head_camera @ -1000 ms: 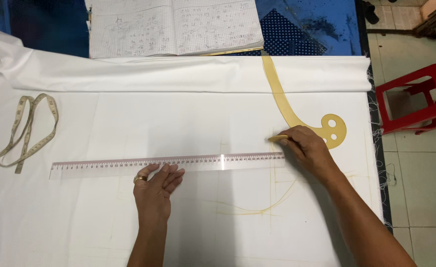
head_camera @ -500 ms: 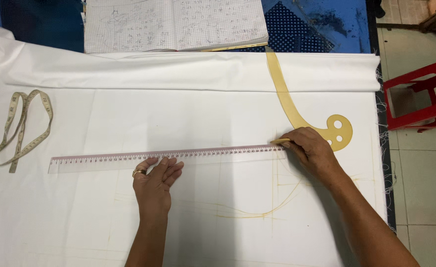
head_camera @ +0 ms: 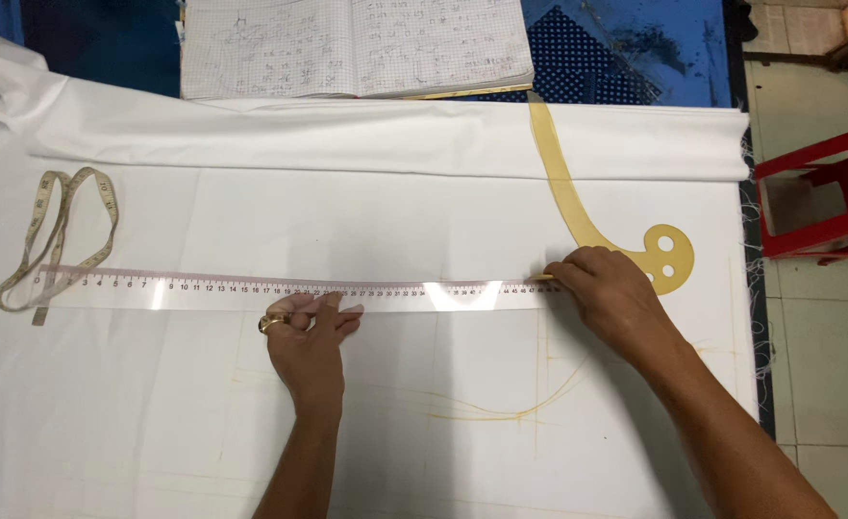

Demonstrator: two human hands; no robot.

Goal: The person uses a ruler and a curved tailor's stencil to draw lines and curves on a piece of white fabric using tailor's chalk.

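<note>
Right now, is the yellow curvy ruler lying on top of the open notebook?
No, the yellow curved ruler lies on the white cloth, below the open notebook and apart from it.

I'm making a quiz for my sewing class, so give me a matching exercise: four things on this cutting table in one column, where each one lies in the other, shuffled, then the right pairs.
Things:
1. clear ruler
2. tape measure
3. yellow curve template
4. open notebook

Places:
A. at the top edge, beyond the folded white cloth
B. looped at the far left of the cloth
C. flat across the middle, under the left hand
D. slanting down at the right, its round end just beyond the right hand

Pairs: 1-C, 2-B, 3-D, 4-A
</note>
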